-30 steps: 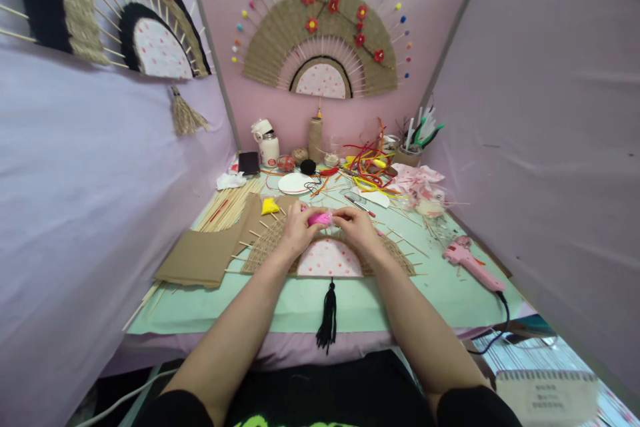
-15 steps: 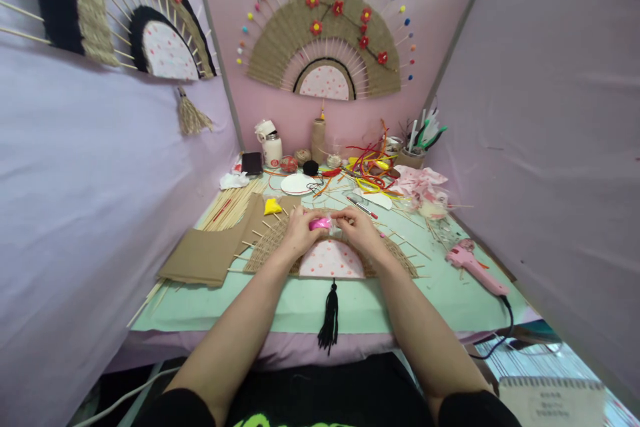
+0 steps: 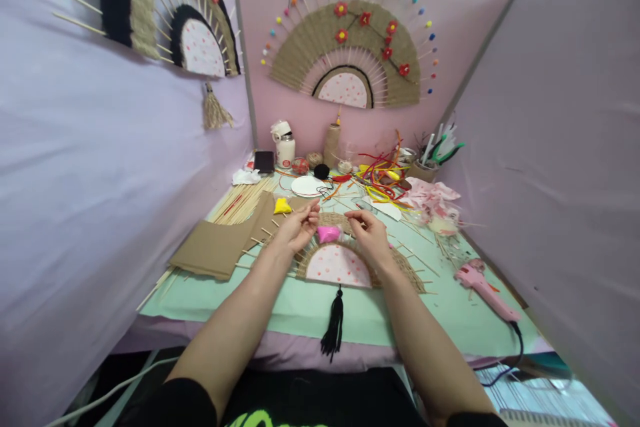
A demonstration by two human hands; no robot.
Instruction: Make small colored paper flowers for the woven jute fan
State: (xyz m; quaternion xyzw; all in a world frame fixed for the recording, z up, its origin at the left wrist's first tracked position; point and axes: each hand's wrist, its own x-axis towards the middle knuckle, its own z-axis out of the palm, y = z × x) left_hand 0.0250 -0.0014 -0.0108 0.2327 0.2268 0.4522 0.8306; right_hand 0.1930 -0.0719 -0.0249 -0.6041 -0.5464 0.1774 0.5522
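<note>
A small bag of pink modelling clay [image 3: 329, 234] lies on the woven fan [image 3: 334, 219], between my two hands. My left hand [image 3: 300, 227] hovers left of the bag, palm turned inward, its fingers loosely bent and apart from the bag. To the right, my right hand [image 3: 369, 230] has thumb and fingertips pinched together; whatever may be between them is too small to make out. Below the bag is the fan's pink-dotted half-round centre [image 3: 340, 265]. A black tassel [image 3: 334, 323] hangs from it over the table's front edge.
Brown cardboard [image 3: 207, 250] and thin sticks [image 3: 239, 200] lie at left, near a yellow clay bag [image 3: 282, 206]. A pink glue gun [image 3: 487, 290] with a cord rests at right. Coloured strips [image 3: 383, 177], a bottle [image 3: 285, 149] and a tool pot [image 3: 423, 170] stand behind.
My left hand has let go of the pink clay bag, which now lies on the fan. Both hands have moved apart, and the whole view has shifted slightly.
</note>
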